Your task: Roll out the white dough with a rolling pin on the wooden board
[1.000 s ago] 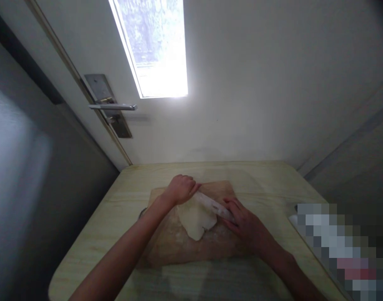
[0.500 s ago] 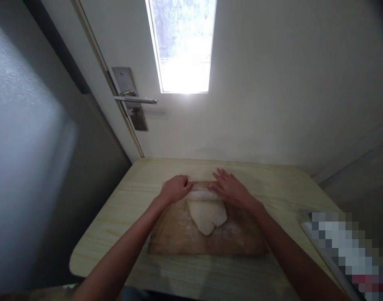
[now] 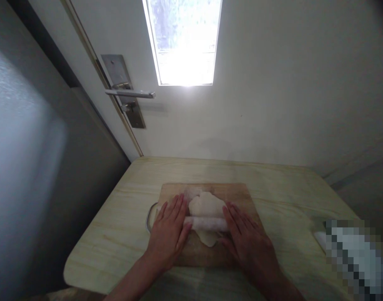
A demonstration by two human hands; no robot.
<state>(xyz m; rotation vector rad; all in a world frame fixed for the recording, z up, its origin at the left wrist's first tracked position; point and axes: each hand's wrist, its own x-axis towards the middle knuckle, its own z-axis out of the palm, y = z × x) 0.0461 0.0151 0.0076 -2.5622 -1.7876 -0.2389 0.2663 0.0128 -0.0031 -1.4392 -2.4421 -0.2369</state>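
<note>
A flour-dusted rolling pin [image 3: 206, 224] lies across a flat, uneven sheet of pale dough [image 3: 206, 205] on a wooden cutting board [image 3: 216, 260]. Over the pin's left end rests my left hand [image 3: 168, 232], its fingers stretched forward and the thumb beside the pin. My right hand [image 3: 249, 238] lies on the other end in the same way, fingers extended and palm down. Both ends of the pin are hidden beneath the hands. Most of the dough shows beyond the pin, and a smaller lobe pokes out on the near side.
The board sits on a pale wood-grain table [image 3: 110, 234], with a metal handle [image 3: 148, 217] at its left side. A blurred-out object [image 3: 357, 255] is at the table's right. Behind stands a white door [image 3: 257, 104] with a lever handle [image 3: 131, 94] and a bright window.
Both hands and the rolling pin have come back toward me, from the dough's far edge to its nearer part. My left fingers have straightened. The view has shifted slightly.
</note>
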